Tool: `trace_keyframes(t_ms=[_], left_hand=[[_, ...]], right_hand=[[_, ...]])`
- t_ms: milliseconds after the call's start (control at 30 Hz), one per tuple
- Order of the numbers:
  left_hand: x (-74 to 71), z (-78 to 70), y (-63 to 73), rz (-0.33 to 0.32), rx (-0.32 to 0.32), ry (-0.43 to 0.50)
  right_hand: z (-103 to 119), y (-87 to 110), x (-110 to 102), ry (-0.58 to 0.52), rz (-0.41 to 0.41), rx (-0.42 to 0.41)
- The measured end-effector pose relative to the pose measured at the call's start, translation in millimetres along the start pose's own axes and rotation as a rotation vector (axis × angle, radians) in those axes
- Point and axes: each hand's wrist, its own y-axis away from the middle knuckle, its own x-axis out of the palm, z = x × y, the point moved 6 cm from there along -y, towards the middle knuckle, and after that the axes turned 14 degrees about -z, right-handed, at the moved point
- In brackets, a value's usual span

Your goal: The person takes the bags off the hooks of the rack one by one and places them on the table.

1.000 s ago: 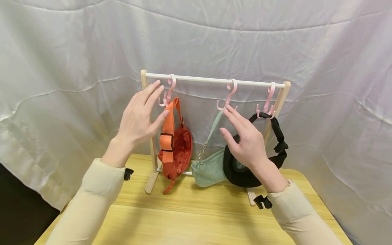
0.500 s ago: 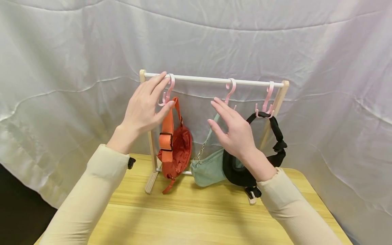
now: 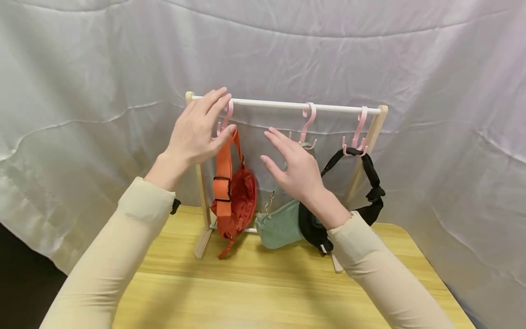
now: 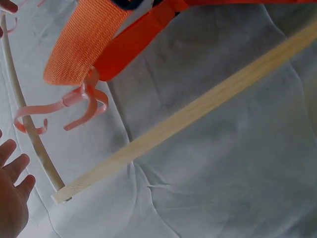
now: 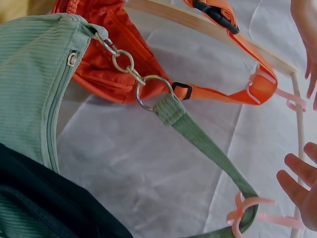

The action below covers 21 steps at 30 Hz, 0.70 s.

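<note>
My left hand (image 3: 193,130) is raised before the rack's left end, fingers extended, holding nothing. Behind it, an orange bag (image 3: 244,196) hangs by its wide strap from a pink hook (image 5: 262,82). My right hand (image 3: 300,171) hovers at mid-rack with fingers extended and nothing in its grasp. It partly covers a green corduroy bag (image 3: 279,226), whose strap loops over the middle pink hook (image 3: 308,121). A black fabric item with a knotted strap (image 3: 371,176) hangs from the right pink hook (image 3: 359,130); my right wrist hides part of it.
The white bar (image 3: 267,104) runs between wooden uprights (image 3: 376,130), and the rack stands on a yellow wood-grain table (image 3: 230,292). A pale, creased curtain (image 3: 328,50) closes off the back and sides. The hanging green and black things overlap.
My right hand has moved left and slightly up, away from the middle hook. My left hand has risen slightly and shifted right, towards the bar. The hanging things keep their places.
</note>
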Motion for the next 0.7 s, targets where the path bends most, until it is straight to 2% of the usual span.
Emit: trace_keyframes(t_ms=[533, 700], left_hand=[[12.9, 17.8, -9.6, 0.216, -0.062, -0.112], [12.3, 22.5, -10.3, 0.221, -0.097, -0.108]], right_hand=[[4.9, -14.3, 41.0, -0.001, 0.088, 0.028], [2.7, -16.3, 52.8, 0.023, 0.12, 0.057]])
